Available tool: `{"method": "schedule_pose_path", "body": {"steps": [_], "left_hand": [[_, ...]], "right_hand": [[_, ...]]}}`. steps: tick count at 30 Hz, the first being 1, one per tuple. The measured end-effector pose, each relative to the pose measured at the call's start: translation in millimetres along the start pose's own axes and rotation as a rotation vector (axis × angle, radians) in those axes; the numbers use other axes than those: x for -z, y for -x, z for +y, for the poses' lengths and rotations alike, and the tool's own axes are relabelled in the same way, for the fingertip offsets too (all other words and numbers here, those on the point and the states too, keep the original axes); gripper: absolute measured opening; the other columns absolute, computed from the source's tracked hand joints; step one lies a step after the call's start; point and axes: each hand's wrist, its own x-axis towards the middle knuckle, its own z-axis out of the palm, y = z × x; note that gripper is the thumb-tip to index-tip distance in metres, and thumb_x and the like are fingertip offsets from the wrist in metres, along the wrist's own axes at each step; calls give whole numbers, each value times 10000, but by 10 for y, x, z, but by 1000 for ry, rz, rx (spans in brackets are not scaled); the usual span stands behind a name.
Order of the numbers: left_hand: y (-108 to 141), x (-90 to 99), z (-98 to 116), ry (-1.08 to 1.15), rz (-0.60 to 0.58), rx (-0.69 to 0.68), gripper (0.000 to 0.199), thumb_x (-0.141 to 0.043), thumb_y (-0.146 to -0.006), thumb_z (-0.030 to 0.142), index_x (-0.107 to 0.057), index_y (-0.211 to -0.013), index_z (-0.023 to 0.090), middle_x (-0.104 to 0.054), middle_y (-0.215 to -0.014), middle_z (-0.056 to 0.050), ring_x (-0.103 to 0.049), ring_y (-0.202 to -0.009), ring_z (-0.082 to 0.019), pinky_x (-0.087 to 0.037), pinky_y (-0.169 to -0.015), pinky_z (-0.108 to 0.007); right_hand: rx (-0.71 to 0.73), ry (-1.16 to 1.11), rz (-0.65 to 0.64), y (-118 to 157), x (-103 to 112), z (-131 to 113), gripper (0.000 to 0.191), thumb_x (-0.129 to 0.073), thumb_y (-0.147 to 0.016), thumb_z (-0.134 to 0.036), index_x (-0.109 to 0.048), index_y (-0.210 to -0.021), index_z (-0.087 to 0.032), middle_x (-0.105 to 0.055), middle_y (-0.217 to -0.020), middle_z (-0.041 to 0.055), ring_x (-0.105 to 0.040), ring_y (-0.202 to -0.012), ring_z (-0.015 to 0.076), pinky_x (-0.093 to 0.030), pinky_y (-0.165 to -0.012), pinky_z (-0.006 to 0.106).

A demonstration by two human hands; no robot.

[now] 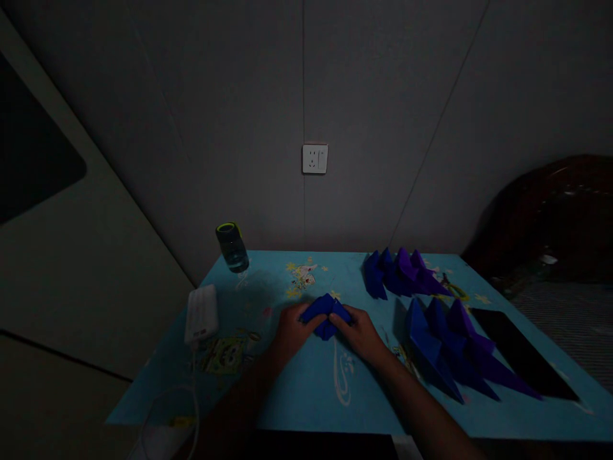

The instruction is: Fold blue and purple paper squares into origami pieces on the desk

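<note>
A dark blue folded paper piece [326, 308] is held between both hands over the middle of the blue patterned table [306, 402]. My left hand [293, 326] grips its left side, with the thumb on its near face. On its right side, my right hand [357, 327] holds it the same way, and the two thumb tips almost meet at its centre. Folded blue and purple paper boats stand to the right: a near row [443, 348] and a far row [400, 273]. The fingers behind the paper are partly hidden.
A dark water bottle [232, 248] stands at the back left. Nearer is a white power bank [202, 313] with a white cable [195, 390]. A black flat slab [524, 351] lies at the right, near yellow-handled scissors [457, 291]. A wall socket [315, 158] is behind.
</note>
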Motion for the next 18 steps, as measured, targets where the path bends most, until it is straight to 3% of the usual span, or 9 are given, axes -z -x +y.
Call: {"method": "schedule_pose_path", "body": {"steps": [3, 7, 10, 15, 18], "left_hand": [[19, -12, 14, 53, -42, 13, 268, -674, -800, 387, -680, -673, 150, -611, -595, 12, -564, -583, -132, -442, -571, -231], [43, -25, 55, 180, -123, 24, 255, -627, -837, 380, -701, -905, 145, -688, -779, -30, -628, -710, -166, -494, -642, -244], [64, -37, 41, 228, -181, 99, 314, -608, -846, 400, -664, -1044, 163, -674, -768, -12, -606, -600, -141, -482, -537, -229], [94, -56, -12, 170, -221, 45, 271, -646, -815, 389, -670, -982, 177, -656, -743, -4, -602, -593, -136, -491, -531, -223], [112, -72, -22, 201, -275, 131, 371, -638, -817, 446, -634, -1061, 166, -653, -750, -12, -586, -495, -130, -464, -420, -224]], "right_hand": [[-12, -51, -52, 10, -11, 2, 407, -572, -883, -514, -666, -732, -148, -568, -638, -20, -506, -613, 140, -421, -603, 248], [-49, -96, -93, 6, 1, 2, 416, -580, -875, -515, -621, -680, -150, -496, -603, -35, -441, -582, 117, -386, -569, 233], [-56, -55, -113, 7, 10, -5, 420, -565, -882, -525, -625, -703, -149, -493, -610, -35, -433, -575, 114, -377, -555, 229], [42, 120, -40, 8, 1, -34, 416, -551, -897, -502, -570, -650, -168, -484, -646, -27, -454, -595, 116, -359, -552, 224], [24, 105, 13, 5, -11, -36, 413, -536, -902, -499, -560, -651, -172, -470, -625, -33, -446, -587, 116, -363, -550, 226]]}}
